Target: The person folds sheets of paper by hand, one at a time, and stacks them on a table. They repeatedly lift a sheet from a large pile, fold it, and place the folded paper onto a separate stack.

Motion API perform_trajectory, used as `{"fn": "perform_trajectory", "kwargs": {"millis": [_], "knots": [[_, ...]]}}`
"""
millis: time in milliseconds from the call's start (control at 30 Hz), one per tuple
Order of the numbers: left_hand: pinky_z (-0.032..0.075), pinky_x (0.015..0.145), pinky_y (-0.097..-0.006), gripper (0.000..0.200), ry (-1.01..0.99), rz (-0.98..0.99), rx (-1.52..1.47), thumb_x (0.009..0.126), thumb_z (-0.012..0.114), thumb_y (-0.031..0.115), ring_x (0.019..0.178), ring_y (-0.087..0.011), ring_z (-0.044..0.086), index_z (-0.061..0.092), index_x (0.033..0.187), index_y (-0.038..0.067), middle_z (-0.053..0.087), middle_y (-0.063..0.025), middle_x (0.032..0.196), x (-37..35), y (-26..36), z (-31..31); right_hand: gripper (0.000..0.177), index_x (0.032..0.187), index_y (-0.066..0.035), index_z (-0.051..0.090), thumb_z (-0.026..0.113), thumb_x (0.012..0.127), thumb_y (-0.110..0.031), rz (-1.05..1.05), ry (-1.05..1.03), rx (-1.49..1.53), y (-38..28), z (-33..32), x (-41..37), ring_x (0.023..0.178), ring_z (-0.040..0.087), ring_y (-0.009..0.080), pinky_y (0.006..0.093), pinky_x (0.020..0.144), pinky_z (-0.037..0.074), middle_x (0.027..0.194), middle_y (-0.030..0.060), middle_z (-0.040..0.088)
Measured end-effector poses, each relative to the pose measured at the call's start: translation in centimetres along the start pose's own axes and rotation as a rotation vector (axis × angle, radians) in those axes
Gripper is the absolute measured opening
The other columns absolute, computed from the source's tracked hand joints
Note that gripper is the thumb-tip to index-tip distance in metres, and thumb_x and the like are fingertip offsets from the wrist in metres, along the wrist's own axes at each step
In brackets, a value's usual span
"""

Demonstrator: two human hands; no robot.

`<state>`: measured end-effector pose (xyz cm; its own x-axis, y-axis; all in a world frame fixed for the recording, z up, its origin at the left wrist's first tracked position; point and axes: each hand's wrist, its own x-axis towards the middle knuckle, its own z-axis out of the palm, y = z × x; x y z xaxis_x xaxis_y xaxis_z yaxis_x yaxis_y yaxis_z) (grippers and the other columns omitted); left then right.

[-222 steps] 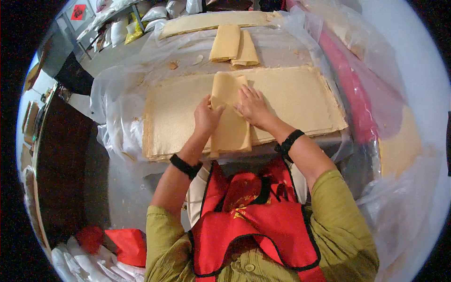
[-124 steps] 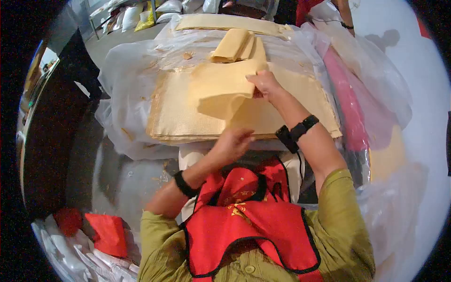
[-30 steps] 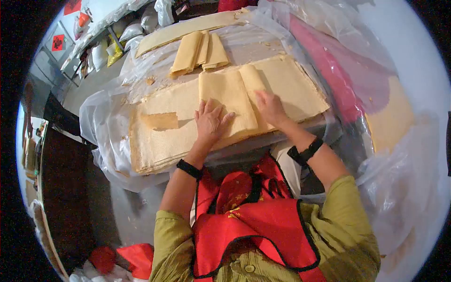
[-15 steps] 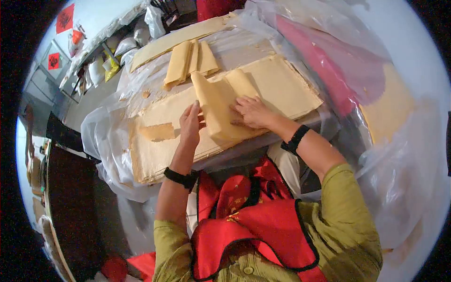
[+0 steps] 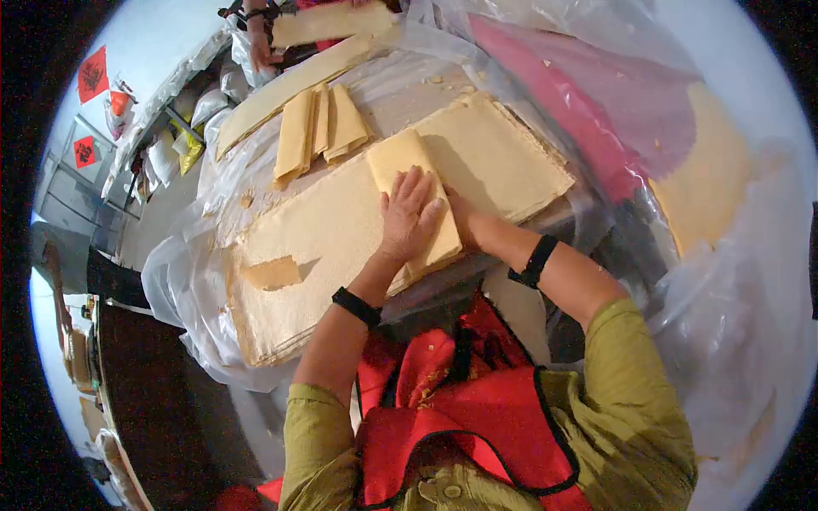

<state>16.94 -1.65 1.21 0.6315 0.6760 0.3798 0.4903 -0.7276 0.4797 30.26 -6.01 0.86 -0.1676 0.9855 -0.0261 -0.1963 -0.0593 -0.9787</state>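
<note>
My left hand (image 5: 411, 217) lies flat, fingers spread, on top of a folded yellowish sheet (image 5: 399, 157) that looks like thick paper or dried bean-curd skin. At the right long edge of this folded sheet is my right hand (image 5: 465, 220); its fingers are mostly hidden by the fold and my left hand. The folded sheet rests across a wide stack of the same sheets (image 5: 503, 162). To the left of my hands, a small torn piece (image 5: 273, 273) lies on the stack.
Several folded sheets (image 5: 294, 140) lie behind the stack, with a long flat sheet (image 5: 281, 89) beyond. Clear plastic (image 5: 183, 264) covers the table. Another person's hand (image 5: 262, 53) is at the back left, near a raised sheet (image 5: 332, 24). Pink material (image 5: 579, 94) lies right.
The sheet's raised left part has been folded over to the right and now lies flat. My left hand moved right onto it. Another person's hand and a sheet have appeared at the back.
</note>
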Motion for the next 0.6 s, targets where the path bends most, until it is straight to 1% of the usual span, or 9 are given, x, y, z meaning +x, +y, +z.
{"fn": "perform_trajectory", "kwargs": {"millis": [67, 167, 233, 267, 300, 367, 467, 567, 600], "knots": [[0.011, 0.1, -0.0551, 0.052, -0.048, 0.003, 0.025, 0.086, 0.038, 0.043, 0.128, -0.035, 0.019, 0.039, 0.128, 0.012, 0.028, -0.0137, 0.136, -0.1, 0.3, 0.6, 0.037, 0.121, -0.015, 0.04, 0.041, 0.087, -0.029, 0.385, 0.06, 0.894, -1.0, 0.5, -0.3, 0.104, 0.048, 0.0227, 0.0371, 0.092, 0.038, 0.114, 0.0086, 0.051], [0.011, 0.101, -0.0543, 0.05, -0.071, -0.037, -0.043, 0.086, 0.038, 0.042, 0.128, -0.0343, 0.02, 0.039, 0.127, 0.012, 0.03, -0.0128, 0.136, 0.1, 0.2, 0.9, 0.057, 0.127, -0.019, 0.037, 0.015, 0.088, -0.054, 0.305, -0.078, 0.654, 3.1, -1.1, 1.3, 0.113, 0.043, 0.0231, 0.0371, 0.092, 0.038, 0.128, 0.0086, 0.041], [0.011, 0.101, -0.0538, 0.049, -0.05, -0.052, -0.04, 0.087, 0.037, 0.041, 0.127, -0.0341, 0.021, 0.04, 0.127, 0.012, 0.031, -0.0122, 0.135, 0.2, -0.2, 1.3, 0.044, 0.124, -0.012, 0.039, 0.033, 0.087, -0.036, 0.182, -0.013, 0.433, 2.3, -0.4, 0.8, 0.111, 0.044, 0.0251, 0.0373, 0.093, 0.036, 0.121, 0.0109, 0.045], [0.012, 0.101, -0.0536, 0.049, -0.039, -0.06, -0.043, 0.087, 0.037, 0.04, 0.127, -0.0341, 0.022, 0.04, 0.126, 0.012, 0.032, -0.0119, 0.135, 0.3, -0.4, 1.6, 0.042, 0.122, -0.01, 0.04, 0.039, 0.086, -0.031, 0.133, 0.016, 0.103, 1.6, -0.6, 0.4, 0.11, 0.044, 0.0265, 0.0373, 0.094, 0.035, 0.121, 0.0123, 0.045], [0.012, 0.101, -0.0537, 0.048, -0.024, -0.083, -0.038, 0.087, 0.037, 0.039, 0.127, -0.0341, 0.022, 0.041, 0.126, 0.012, 0.032, -0.0118, 0.135, 0.4, -0.1, 1.6, 0.041, 0.121, -0.007, 0.041, 0.044, 0.085, -0.026, 0.1, 0.059, -0.23, 1.0, -0.7, -0.1, 0.11, 0.043, 0.0279, 0.0374, 0.094, 0.035, 0.12, 0.0137, 0.045], [0.013, 0.1, -0.054, 0.046, 0.008, -0.14, -0.032, 0.087, 0.038, 0.038, 0.126, -0.0342, 0.024, 0.042, 0.124, 0.011, 0.034, -0.0115, 0.134, 0.3, 0.4, 1.5, 0.041, 0.119, -0.002, 0.042, 0.046, 0.083, -0.023, 0.036, 0.109, -1.332, -0.6, -2.7, -1.6, 0.111, 0.042, 0.0317, 0.0373, 0.095, 0.033, 0.122, 0.017, 0.043], [0.016, 0.1, -0.0522, 0.044, -0.002, -0.127, 0.076, 0.088, 0.039, 0.035, 0.125, -0.0334, 0.026, 0.043, 0.123, 0.01, 0.036, -0.01, 0.133, 0.4, -0.1, 2.3, 0.042, 0.115, 0.003, 0.044, 0.048, 0.081, -0.021, -0.342, 0.374, -1.268, -1.4, -4.1, -2.1, 0.112, 0.041, 0.035, 0.0393, 0.095, 0.032, 0.125, 0.0197, 0.04], [0.024, 0.096, -0.0516, 0.041, 0.106, -0.078, 0.113, 0.085, 0.046, 0.031, 0.12, -0.036, 0.034, 0.045, 0.12, 0.009, 0.041, -0.0141, 0.126, 0.6, -1.6, 3.4, 0.044, 0.121, 0.003, 0.037, 0.044, 0.084, -0.02, -0.303, 0.129, -1.575, -0.7, -2.1, -2.4, 0.118, 0.034, 0.0307, 0.0407, 0.096, 0.029, 0.129, 0.0179, 0.036], [0.025, 0.096, -0.0517, 0.042, 0.193, -0.17, 0.065, 0.082, 0.049, 0.027, 0.12, -0.0347, 0.033, 0.045, 0.119, 0.007, 0.041, -0.0163, 0.125, 0.5, -2.0, 3.2, 0.046, 0.122, 0.002, 0.037, 0.046, 0.083, -0.021, -0.322, 0.127, -1.762, -0.3, -2.0, -2.6, 0.12, 0.033, 0.0296, 0.0406, 0.097, 0.027, 0.131, 0.0173, 0.034]]}}
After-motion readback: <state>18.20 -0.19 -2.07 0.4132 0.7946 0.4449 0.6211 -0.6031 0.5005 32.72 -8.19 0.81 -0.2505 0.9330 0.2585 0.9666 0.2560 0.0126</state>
